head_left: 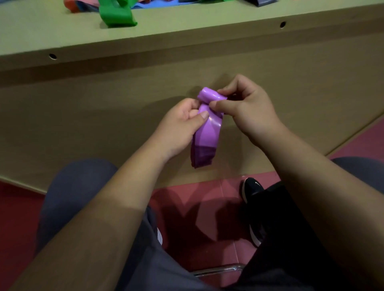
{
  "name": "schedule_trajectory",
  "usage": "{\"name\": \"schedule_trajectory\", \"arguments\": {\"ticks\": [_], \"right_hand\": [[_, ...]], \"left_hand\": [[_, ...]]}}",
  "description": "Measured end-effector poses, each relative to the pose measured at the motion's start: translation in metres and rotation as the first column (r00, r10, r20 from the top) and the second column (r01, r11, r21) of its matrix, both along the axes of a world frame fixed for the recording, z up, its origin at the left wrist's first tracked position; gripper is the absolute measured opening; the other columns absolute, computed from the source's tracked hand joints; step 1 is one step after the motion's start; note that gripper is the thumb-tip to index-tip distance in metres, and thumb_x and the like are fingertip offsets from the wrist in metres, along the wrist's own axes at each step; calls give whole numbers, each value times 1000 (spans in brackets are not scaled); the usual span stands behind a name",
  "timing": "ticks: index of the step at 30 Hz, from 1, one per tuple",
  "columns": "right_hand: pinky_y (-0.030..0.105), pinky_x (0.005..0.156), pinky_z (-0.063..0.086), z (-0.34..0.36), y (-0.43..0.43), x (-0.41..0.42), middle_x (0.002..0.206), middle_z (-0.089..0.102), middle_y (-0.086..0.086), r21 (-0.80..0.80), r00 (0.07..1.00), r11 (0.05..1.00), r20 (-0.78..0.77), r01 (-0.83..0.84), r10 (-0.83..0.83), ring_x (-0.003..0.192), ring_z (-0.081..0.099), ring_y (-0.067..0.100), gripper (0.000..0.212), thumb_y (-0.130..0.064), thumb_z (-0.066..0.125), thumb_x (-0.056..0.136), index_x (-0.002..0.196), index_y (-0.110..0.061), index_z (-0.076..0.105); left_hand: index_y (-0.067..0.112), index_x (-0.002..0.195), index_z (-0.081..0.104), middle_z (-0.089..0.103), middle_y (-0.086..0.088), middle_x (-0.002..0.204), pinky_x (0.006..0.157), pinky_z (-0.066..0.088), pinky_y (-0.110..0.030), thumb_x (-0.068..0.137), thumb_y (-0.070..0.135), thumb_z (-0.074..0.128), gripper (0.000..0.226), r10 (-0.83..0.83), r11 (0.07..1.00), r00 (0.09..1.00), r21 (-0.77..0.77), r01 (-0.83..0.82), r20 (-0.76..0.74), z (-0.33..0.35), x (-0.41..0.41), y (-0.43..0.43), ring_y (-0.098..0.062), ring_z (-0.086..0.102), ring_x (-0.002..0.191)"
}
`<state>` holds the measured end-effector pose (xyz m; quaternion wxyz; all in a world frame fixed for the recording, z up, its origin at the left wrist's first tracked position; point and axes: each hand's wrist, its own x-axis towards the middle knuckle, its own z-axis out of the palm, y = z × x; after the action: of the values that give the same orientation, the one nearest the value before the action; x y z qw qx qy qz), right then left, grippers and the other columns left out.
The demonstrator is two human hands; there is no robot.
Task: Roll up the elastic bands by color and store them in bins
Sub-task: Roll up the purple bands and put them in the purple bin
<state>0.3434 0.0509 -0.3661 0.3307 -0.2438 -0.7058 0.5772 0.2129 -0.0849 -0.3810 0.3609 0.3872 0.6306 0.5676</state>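
Observation:
A purple elastic band hangs in front of me, below the table's edge, with its top end wound into a small roll. My right hand pinches that roll between thumb and fingers. My left hand grips the flat part of the band just under the roll, thumb pressed on its front. The loose tail hangs down toward my lap. On the tabletop at the upper left lies a green band, and beside it are an orange band, a blue band and a grey band, all cut off by the frame's top. No bin is in view.
The wooden table runs across the top, its front panel facing me, with two small holes in the edge. I sit with my knees under the hands. A black shoe rests on the red floor, and a metal chair bar shows below.

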Motion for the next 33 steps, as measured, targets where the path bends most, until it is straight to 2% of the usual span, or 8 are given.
{"name": "schedule_trajectory", "arguments": {"ticks": [7, 11, 13, 16, 23, 26, 28, 33], "right_hand": [[59, 91, 60, 1, 2, 2, 107, 77, 17, 87, 998, 995, 26, -57, 55, 90, 69, 18, 24, -8, 84, 83, 90, -19, 64], [60, 87, 60, 1, 2, 4, 102, 78, 8, 118, 996, 990, 59, -79, 73, 87, 70, 19, 19, -13, 82, 84, 93, -22, 67], [60, 85, 61, 1, 1, 4, 96, 78, 5, 142, 995, 987, 84, -69, 58, 85, 74, 28, 16, -18, 81, 84, 92, -26, 70], [53, 82, 62, 2, -1, 4, 94, 79, 5, 206, 990, 977, 140, -52, 23, 87, 75, 37, 14, -17, 80, 87, 98, -21, 73], [38, 72, 53, -1, -3, 4, 95, 76, 3, 248, 984, 965, 173, -83, 40, 73, 60, 15, 17, -21, 78, 88, 103, -20, 70], [48, 78, 57, -2, -5, 3, 97, 77, 6, 208, 988, 973, 137, -97, 69, 77, 65, 30, 19, -27, 80, 87, 103, -21, 70], [57, 86, 59, -2, -5, 2, 100, 77, 7, 207, 991, 974, 120, -91, 67, 90, 70, 41, 19, -28, 80, 88, 103, -22, 70], [45, 80, 58, 1, -4, 1, 100, 76, 5, 229, 994, 970, 99, -76, 54, 81, 66, 16, 22, -20, 83, 88, 103, -21, 67]], "left_hand": [[4, 125, 62, 78, 2, 89, 65, 52, -16, 107, 7, 56, 19, 74, 996, 997, -42, -73, 0, 14, -1, -6, -5, 71, 77], [6, 122, 65, 76, 3, 90, 64, 50, -20, 108, 25, 61, 25, 113, 992, 993, -55, -114, -29, 16, -1, -6, -7, 67, 76], [4, 117, 67, 73, -1, 90, 68, 49, -27, 107, 33, 62, 31, 127, 990, 990, -48, -130, -59, 16, -2, -7, -10, 64, 77], [0, 111, 66, 71, -8, 90, 74, 44, -34, 105, 36, 64, 37, 143, 989, 986, -32, -146, -88, 16, -3, -8, -17, 59, 78], [1, 109, 65, 74, -29, 95, 71, 46, -35, 104, 27, 67, 27, 183, 982, 980, -30, -186, -83, 13, -3, -6, -22, 62, 75], [2, 108, 64, 75, -28, 93, 69, 46, -36, 102, 27, 69, 26, 180, 983, 982, -16, -181, -60, 11, -3, -6, -24, 63, 74], [3, 108, 64, 74, -25, 89, 67, 45, -36, 102, 27, 70, 25, 176, 984, 984, -9, -177, -36, 11, -3, -7, -24, 62, 74], [15, 107, 67, 73, -10, 85, 56, 47, -27, 104, 26, 67, 12, 147, 989, 989, -19, -148, -24, 15, -2, -8, -17, 62, 68]]}}
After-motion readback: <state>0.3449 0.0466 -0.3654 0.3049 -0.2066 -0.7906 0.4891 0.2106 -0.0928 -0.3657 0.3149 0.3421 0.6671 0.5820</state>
